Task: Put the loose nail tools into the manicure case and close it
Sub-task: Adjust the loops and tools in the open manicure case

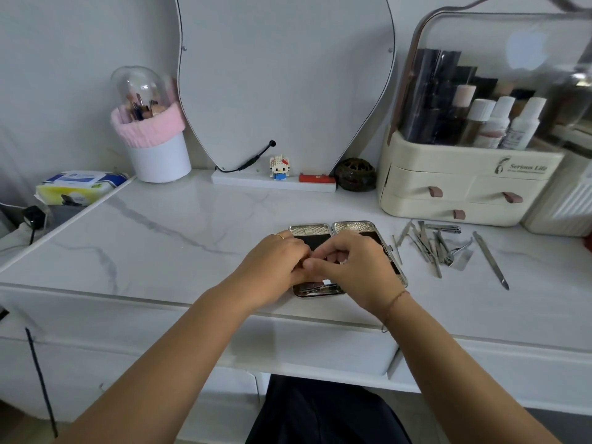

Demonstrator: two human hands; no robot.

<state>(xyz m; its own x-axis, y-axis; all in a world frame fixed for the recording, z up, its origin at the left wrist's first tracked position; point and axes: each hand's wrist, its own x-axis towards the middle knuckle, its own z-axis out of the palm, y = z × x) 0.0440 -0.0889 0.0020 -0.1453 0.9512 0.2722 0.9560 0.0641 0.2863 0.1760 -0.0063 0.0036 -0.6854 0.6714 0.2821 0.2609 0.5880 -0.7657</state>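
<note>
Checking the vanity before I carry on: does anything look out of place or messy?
Only the loose nail tools: a jumbled pile on the marble top, right of the open manicure case. Nothing looks spilled or damaged.

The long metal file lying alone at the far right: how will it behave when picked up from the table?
The long metal file looks thin and stiff, so probably light. It lies flat on the glossy marble tabletop, so it may slide and be hard to pinch.

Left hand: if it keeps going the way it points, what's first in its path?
The left hand points right, fingers already meeting the right hand over the open manicure case. It would likely press into the right hand first; depth is unclear.
</note>
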